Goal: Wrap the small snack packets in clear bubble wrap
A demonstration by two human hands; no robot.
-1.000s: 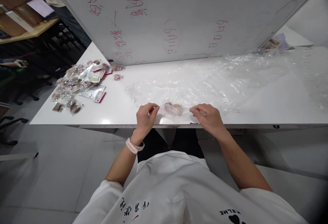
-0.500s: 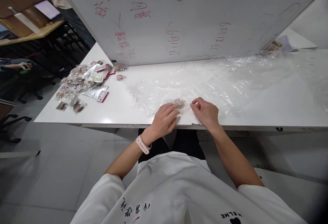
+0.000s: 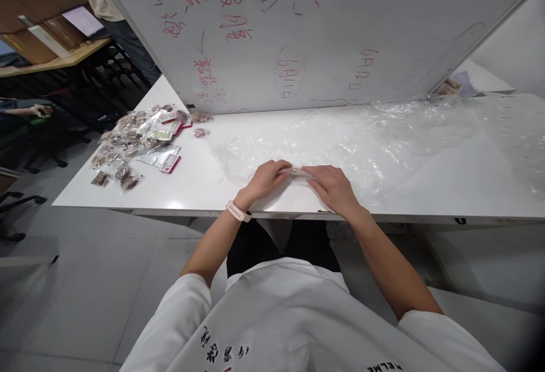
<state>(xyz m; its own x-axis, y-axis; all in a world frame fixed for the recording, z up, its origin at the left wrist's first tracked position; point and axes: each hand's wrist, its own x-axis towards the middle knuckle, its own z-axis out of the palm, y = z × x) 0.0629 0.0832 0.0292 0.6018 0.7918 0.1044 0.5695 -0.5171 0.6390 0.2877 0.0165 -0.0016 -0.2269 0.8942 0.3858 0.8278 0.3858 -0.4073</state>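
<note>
A small brownish packet [image 3: 297, 171] shows between my hands, covered by a fold of clear plastic wrap [image 3: 361, 139]. The wrap spreads, crinkled, across the white table. My left hand [image 3: 269, 180] has its fingers closed over the fold at the packet's left end. From the other side, my right hand [image 3: 334, 187] grips the fold at the right end, fingers pressed together. The undersides of the packet and of my fingers are hidden.
Several small clear-bagged packets [image 3: 128, 136] lie heaped at the table's left end, with a silver-and-red pouch [image 3: 164, 160] beside them. A whiteboard [image 3: 255, 71] with red writing stands along the back edge. A person [image 3: 128, 37] stands beyond it at left.
Both hands have closed in around the packet. The near part of the wrap is now folded over it, and my right hand has gone from beside the packet to gripping the fold.
</note>
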